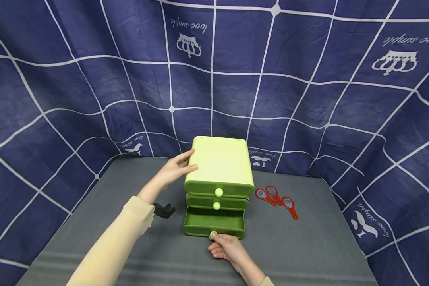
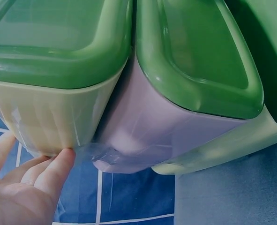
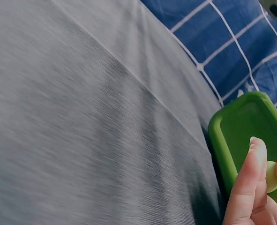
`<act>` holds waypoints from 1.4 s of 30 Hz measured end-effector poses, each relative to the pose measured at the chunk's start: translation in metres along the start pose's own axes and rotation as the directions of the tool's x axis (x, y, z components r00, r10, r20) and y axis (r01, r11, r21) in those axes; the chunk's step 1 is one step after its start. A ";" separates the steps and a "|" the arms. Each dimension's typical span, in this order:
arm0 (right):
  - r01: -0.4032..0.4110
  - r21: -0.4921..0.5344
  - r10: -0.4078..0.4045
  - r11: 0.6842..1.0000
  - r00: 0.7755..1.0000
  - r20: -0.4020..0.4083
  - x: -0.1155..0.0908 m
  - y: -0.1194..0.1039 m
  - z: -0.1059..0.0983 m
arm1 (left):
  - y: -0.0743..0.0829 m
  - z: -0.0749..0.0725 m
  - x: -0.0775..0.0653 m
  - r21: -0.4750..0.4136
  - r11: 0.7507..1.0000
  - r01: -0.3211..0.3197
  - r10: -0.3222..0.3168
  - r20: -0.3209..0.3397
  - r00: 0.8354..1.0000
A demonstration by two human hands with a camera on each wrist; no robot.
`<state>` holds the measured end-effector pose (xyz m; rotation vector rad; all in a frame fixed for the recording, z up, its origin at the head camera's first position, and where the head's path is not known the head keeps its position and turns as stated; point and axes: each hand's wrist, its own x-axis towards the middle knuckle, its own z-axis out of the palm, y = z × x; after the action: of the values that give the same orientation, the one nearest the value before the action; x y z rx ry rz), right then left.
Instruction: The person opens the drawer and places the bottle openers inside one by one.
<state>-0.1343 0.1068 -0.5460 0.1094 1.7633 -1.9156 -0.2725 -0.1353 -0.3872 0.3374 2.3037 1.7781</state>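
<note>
A small three-drawer cabinet (image 1: 219,161) with a pale yellow-green top and green drawer fronts stands on the grey cloth. Its bottom drawer (image 1: 214,229) is pulled out, and the green inside shows. My right hand (image 1: 230,250) pinches the round light-green knob (image 3: 272,177) of that drawer between thumb and fingers. On the cabinet's left side rests my left hand (image 1: 175,169), thumb near the top edge and fingers extended. The left wrist view shows those fingertips touching the casing of the top section (image 2: 49,117). The middle drawer (image 1: 203,201) sits slightly open under the top drawer (image 1: 200,188).
Three red-handled items with oval greyish heads (image 1: 288,203) lie on the grey cloth (image 1: 289,246) right of the cabinet. A black strap (image 1: 164,210) shows beside the left wrist. Blue cloth with white lines (image 1: 236,95) hangs behind and at both sides.
</note>
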 end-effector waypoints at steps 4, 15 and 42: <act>-0.032 -0.002 0.032 0.999 0.999 0.003 -0.013 0.005 0.004 | 0.002 0.000 0.000 -0.005 1.000 0.000 0.000 0.003 1.000; -0.015 0.018 0.014 1.000 0.999 0.052 -0.030 0.015 0.008 | -0.001 -0.001 0.001 -0.006 1.000 0.003 -0.003 0.000 1.000; -0.047 -0.082 0.067 0.996 0.960 0.270 -0.057 0.019 -0.011 | -0.002 -0.001 0.000 0.003 1.000 0.008 -0.008 0.005 1.000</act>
<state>-0.0802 0.1359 -0.5416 -0.1244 1.6249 -1.7288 -0.2733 -0.1370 -0.3887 0.3325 2.3016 1.7683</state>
